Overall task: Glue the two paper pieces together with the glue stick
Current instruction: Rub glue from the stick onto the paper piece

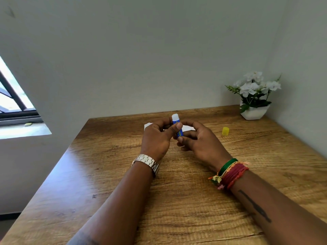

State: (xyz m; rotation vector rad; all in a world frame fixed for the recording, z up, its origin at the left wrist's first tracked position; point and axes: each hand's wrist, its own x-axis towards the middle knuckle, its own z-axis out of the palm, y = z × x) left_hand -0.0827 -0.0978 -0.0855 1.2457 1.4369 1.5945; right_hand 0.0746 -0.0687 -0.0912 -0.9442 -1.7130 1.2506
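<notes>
At the left edge we see a window [12,101]. On the wooden table [109,174] our left hand [156,138], with a metal watch [146,162] at its wrist, curls its fingers around the glue stick [176,123], thumb across the blue barrel. The stick stands nearly upright, uncapped, white tip uppermost. White paper [187,128] lies on the table behind both hands, mostly hidden. Our right hand [200,140] pinches the stick's lower end with curled fingers. Further right the yellow cap [225,131] stands apart, and a potted white flower [254,98] occupies the far corner.
</notes>
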